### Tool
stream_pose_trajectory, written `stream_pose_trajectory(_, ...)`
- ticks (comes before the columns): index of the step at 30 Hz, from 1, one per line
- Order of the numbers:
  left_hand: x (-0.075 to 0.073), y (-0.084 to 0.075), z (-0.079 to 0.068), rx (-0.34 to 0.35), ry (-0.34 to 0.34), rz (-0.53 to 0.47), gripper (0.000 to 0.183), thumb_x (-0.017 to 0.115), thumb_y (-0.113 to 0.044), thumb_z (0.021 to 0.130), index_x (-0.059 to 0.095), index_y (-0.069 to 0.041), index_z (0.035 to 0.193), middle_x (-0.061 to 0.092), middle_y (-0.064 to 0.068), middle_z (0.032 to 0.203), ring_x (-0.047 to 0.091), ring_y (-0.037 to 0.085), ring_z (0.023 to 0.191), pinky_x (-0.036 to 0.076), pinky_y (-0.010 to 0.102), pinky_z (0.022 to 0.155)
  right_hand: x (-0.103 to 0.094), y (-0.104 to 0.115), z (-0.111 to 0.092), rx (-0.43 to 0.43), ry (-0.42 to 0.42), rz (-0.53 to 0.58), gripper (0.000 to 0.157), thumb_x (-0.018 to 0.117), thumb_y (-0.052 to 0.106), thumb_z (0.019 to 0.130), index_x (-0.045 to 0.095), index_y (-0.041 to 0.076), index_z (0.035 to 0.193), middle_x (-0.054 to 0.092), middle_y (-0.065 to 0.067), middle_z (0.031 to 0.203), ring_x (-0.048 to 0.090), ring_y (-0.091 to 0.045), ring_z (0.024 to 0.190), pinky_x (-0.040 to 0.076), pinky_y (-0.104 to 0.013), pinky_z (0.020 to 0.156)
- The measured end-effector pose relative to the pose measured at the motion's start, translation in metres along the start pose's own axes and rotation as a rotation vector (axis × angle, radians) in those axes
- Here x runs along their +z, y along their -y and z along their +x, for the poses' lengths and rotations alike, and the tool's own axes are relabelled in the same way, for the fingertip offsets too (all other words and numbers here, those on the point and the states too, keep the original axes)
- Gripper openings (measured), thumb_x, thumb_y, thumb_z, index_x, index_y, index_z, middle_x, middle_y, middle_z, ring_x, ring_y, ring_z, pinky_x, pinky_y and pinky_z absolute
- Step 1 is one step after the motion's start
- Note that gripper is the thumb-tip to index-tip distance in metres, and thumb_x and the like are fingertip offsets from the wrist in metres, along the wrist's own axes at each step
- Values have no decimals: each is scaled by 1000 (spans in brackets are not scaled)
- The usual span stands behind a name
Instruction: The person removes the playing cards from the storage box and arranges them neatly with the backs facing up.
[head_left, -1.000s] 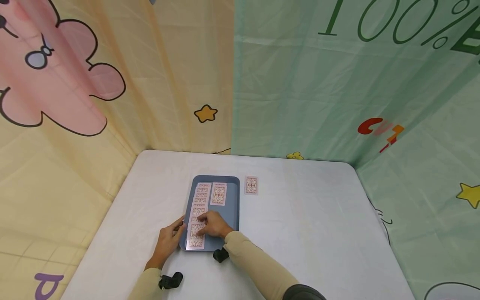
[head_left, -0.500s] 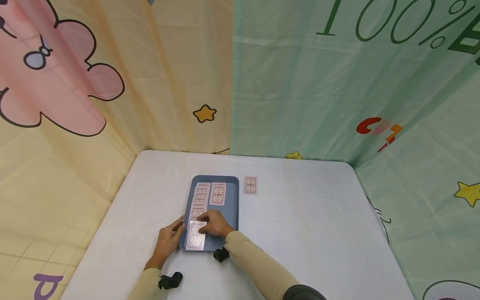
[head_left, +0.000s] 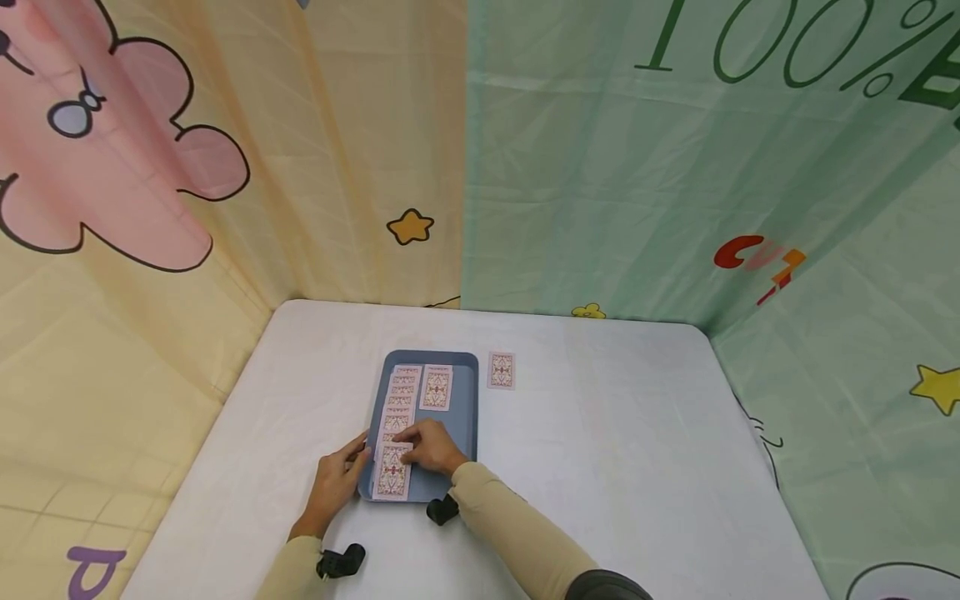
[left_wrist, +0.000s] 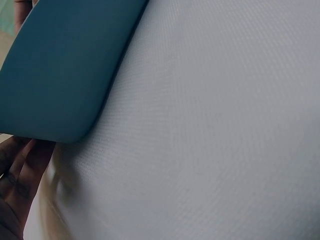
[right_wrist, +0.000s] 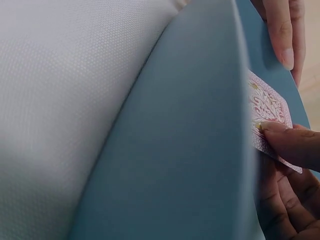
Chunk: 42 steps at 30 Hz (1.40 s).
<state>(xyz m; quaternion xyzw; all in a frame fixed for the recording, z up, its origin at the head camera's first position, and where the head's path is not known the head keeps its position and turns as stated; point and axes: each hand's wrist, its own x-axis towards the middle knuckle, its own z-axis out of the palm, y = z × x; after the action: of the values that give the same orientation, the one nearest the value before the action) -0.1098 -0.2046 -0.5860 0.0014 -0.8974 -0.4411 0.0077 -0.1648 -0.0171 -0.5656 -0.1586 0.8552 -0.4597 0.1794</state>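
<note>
A blue-grey tray (head_left: 468, 417) holds patterned playing cards, backs up. One overlapping column of cards (head_left: 400, 400) runs down its left side. At that column's near end, my right hand (head_left: 431, 448) pinches the edge of a playing card (head_left: 392, 477). In the right wrist view, the thumb lies on top of this card (right_wrist: 270, 107), with fingers below it. My left hand (head_left: 333, 483) grips the tray's left rim. Only part of the card shows in the right wrist view, since the tray wall (right_wrist: 165, 130) covers the rest.
A short second stack of cards (head_left: 437, 389) sits at the tray's far right. Just outside the tray, a single card (head_left: 502, 371) lies on the white table (head_left: 615, 450). Printed curtains (head_left: 585, 167) stand behind the table and along both sides.
The near card under my right hand tilts, flashing white with glare half a second ago; its red pattern shows again now. Both hands stay almost in place.
</note>
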Motion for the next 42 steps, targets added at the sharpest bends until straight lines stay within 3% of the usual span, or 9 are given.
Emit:
stream_pose_trajectory(7, 0, -2, 1, 6, -11, 4, 38, 58, -10, 97, 55, 5, 132, 66, 26, 111, 68, 33, 91, 54, 42, 77, -3, 1, -1, -7, 0, 5, 31, 79, -1, 74, 76, 6, 104, 68, 3, 82, 47, -2, 60, 38, -18, 53)
stream_pose_trajectory(15, -1, -2, 0, -5, 0, 0, 39, 58, -11, 97, 55, 4, 132, 66, 26, 112, 68, 32, 91, 54, 42, 78, -3, 3, -3, -19, -9, 16, 31, 78, -3, 74, 76, 7, 104, 64, 4, 70, 50, -1, 54, 40, -17, 50)
stream_pose_trajectory(29, -1, -1, 0, -12, 3, 1, 39, 58, -11, 97, 54, 5, 133, 64, 27, 114, 67, 35, 96, 53, 44, 81, -6, 2, -3, -36, -5, 26, 29, 77, -2, 77, 75, 6, 105, 67, 1, 77, 50, -1, 56, 41, -17, 52)
stream_pose_trajectory(38, -1, -1, -1, 10, -3, 7, 38, 58, -10, 97, 55, 6, 132, 64, 28, 113, 67, 35, 95, 53, 43, 79, -15, 0, -5, -38, -34, 128, 21, 75, -3, 79, 74, 2, 100, 63, 0, 71, 53, -3, 56, 44, -18, 53)
stream_pose_trajectory(42, -1, -1, 0, 25, -15, 20, 38, 58, -9, 97, 55, 6, 132, 66, 28, 110, 68, 33, 90, 54, 41, 76, -23, -1, -3, -43, -44, 146, 21, 74, -3, 80, 74, 1, 100, 68, -6, 81, 53, -3, 59, 44, -17, 55)
